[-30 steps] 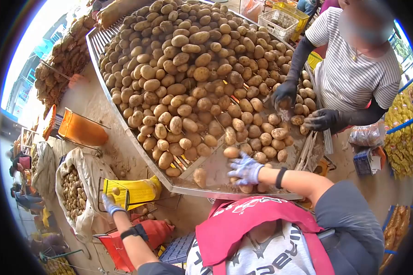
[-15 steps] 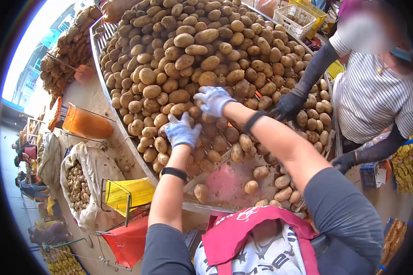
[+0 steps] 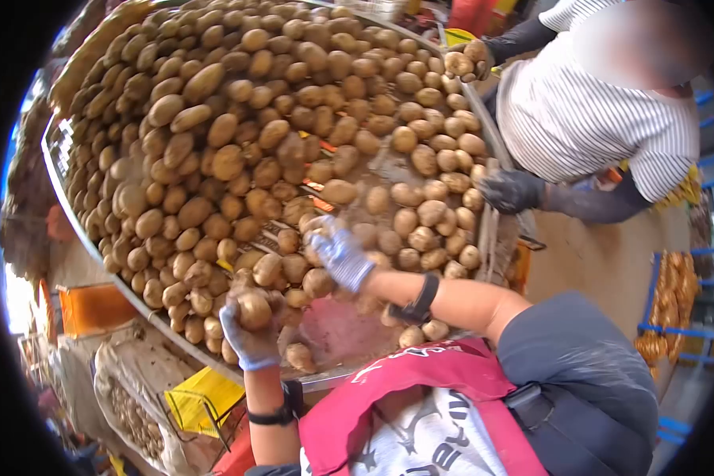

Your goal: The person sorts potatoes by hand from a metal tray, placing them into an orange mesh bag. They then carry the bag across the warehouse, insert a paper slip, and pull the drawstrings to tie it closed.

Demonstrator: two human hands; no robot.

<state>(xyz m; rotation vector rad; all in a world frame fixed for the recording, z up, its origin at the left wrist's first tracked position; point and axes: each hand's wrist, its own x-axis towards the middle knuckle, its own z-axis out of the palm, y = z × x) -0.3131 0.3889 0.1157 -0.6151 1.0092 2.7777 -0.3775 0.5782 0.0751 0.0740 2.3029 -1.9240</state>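
Observation:
Both my hands wear light blue-and-white gloves. My left hand (image 3: 251, 337) is closed around a brown potato (image 3: 254, 309) near the front edge of the sorting table. Farther right, over the potatoes, my right hand (image 3: 339, 252) has its fingers curled on a potato (image 3: 320, 228); motion blurs its edges. A big heap of potatoes (image 3: 228, 163) fills the table's left and far side. Close to my left hand, one loose potato (image 3: 300, 358) lies on the reddish table surface (image 3: 341, 329).
A co-worker in a striped shirt (image 3: 603, 119) stands at the right side. One dark-gloved hand there holds potatoes (image 3: 468, 60); the other dark-gloved hand (image 3: 512, 192) rests by the table edge. A yellow bag on a frame (image 3: 205, 401) and an open potato sack (image 3: 135, 416) stand at lower left.
My view has turned and shifted right. My left hand has come back toward the front edge and now holds a potato. My right hand has closed on one. The co-worker has lifted potatoes off the table.

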